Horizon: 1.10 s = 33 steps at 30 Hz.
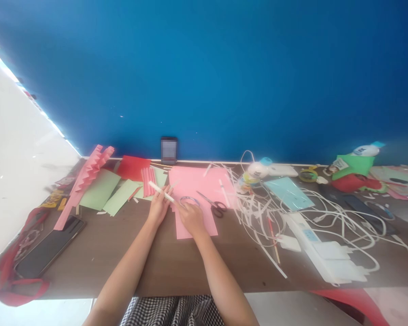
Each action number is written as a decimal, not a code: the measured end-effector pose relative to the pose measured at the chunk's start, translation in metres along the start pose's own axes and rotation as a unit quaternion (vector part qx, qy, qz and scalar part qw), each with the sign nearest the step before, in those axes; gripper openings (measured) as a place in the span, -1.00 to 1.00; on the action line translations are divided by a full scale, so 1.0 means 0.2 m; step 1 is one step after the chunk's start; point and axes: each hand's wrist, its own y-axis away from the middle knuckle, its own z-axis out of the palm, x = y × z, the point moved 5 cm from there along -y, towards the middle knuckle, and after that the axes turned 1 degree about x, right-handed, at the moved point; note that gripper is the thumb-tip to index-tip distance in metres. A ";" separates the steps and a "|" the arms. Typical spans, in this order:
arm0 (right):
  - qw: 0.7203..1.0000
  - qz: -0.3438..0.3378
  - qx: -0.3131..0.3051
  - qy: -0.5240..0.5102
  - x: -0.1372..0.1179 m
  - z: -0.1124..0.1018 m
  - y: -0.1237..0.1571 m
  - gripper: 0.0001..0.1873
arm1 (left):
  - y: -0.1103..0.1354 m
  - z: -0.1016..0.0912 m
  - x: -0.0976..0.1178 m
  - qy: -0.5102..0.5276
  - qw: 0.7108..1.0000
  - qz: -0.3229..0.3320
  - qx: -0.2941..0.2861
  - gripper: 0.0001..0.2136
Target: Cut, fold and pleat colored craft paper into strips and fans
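A narrow white paper strip or rolled stick [162,192] slants between my hands above the pink paper. My left hand [159,207] is closed round its middle. At the strip's lower right end, the fingers of my right hand [191,216] are pinched together on it. Beneath and behind them lie pink paper sheets [200,181]. A ring-shaped item [189,199], perhaps a tape roll, is partly covered by my right hand. Dark-handled scissors [219,208] rest on the paper's right side. Left of my hands stands a pleated pink paper piece [148,182].
Green paper [100,190], red paper [133,167], folded pink paper [88,174] and a phone [49,249] lie left. A device [169,150] leans on the blue wall. At right are tangled white strips and cables [258,213], a power strip [313,249] and a blue packet [289,193].
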 end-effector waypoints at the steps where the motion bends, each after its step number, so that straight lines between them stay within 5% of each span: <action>1: 1.000 0.001 -0.001 0.001 0.00 0.00 0.00 -0.64 | 0.00 -0.01 0.01 0.002 1.000 0.003 0.005 -0.84; 12: 0.999 -0.025 0.017 -0.021 0.02 -0.02 0.01 -0.62 | -0.03 -0.03 0.05 0.033 0.999 0.022 0.025 -0.85; 25: 0.997 -0.007 -0.073 -0.015 0.02 0.04 0.03 -0.57 | -0.01 -0.01 0.07 0.027 1.000 0.010 0.011 -0.84; 33: 0.997 0.001 -0.076 -0.004 0.03 0.06 0.03 -0.56 | -0.01 -0.02 0.06 0.030 1.000 0.003 0.007 -0.83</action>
